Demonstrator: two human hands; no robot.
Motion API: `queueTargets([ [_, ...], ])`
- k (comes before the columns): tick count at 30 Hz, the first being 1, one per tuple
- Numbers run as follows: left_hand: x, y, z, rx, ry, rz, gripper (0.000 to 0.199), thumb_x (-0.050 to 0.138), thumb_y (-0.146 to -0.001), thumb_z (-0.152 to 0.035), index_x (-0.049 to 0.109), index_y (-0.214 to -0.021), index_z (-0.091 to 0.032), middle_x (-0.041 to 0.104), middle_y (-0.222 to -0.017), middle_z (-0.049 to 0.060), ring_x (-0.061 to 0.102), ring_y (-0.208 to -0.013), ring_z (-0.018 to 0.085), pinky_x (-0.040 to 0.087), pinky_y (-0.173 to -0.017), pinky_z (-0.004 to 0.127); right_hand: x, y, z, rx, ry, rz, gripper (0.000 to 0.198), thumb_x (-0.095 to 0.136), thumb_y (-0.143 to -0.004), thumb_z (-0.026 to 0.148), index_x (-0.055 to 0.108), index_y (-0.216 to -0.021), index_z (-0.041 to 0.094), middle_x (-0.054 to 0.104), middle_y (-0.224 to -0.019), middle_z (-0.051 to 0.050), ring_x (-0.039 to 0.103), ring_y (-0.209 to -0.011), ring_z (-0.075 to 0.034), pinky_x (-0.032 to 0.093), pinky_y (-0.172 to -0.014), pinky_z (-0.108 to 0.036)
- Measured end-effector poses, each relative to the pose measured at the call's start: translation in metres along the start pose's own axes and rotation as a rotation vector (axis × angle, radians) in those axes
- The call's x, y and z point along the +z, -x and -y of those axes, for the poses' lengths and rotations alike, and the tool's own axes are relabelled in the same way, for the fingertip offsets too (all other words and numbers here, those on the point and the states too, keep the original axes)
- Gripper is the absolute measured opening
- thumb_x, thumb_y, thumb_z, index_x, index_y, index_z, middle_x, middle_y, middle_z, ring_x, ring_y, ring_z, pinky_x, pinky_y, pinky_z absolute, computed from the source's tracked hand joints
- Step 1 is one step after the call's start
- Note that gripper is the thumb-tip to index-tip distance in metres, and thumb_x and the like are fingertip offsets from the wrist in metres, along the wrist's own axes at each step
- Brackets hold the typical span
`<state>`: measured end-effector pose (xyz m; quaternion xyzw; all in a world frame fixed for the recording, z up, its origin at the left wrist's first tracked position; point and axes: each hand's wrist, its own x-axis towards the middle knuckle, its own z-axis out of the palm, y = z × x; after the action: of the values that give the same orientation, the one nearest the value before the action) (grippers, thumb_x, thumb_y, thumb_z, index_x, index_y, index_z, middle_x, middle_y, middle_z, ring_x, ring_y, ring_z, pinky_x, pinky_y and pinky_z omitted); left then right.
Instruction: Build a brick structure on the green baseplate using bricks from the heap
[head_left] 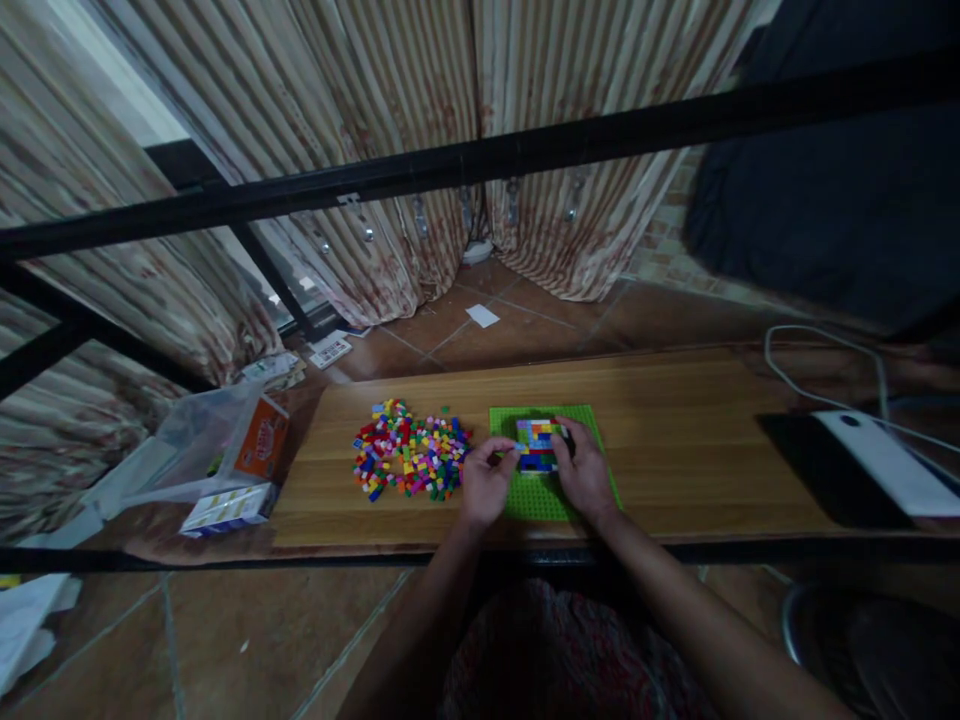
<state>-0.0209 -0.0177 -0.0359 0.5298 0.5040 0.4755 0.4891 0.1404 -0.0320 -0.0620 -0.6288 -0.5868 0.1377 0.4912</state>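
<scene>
A green baseplate (581, 422) lies on the wooden board (675, 440), and a small block of multicoloured bricks (536, 440) is built on it. My left hand (486, 485) rests at the plate's left edge with fingers curled; its fingertips reach the brick block, and whether they pinch a brick is too small to tell. My right hand (583, 472) sits on the plate's right side, fingers touching the right edge of the brick block. A loose pile of coloured bricks (411, 462) lies just left of my left hand.
A clear plastic bag with an orange box (259, 445) and a small carton (225, 508) lie off the board's left end. A white device (885, 455) with a cable sits on a dark pad at right. A black metal bar (480, 160) crosses above; curtains hang behind.
</scene>
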Motion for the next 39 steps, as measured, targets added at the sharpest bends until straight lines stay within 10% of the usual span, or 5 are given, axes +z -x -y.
queueTargets([
  [39, 0.016, -0.002, 0.014, 0.015, -0.25, -0.131, 0.012, 0.066, -0.08, -0.025, 0.076, -0.084, -0.02, 0.076, -0.083, 0.004, 0.067, -0.071, 0.016, 0.053, -0.07, 0.028, -0.001, -0.001, -0.001, -0.002, 0.004, 0.013, 0.036, 0.044, -0.094, 0.039, 0.054, -0.123, 0.02, 0.061, -0.12, -0.013, 0.055, -0.115, -0.027, 0.044, -0.101, -0.047],
])
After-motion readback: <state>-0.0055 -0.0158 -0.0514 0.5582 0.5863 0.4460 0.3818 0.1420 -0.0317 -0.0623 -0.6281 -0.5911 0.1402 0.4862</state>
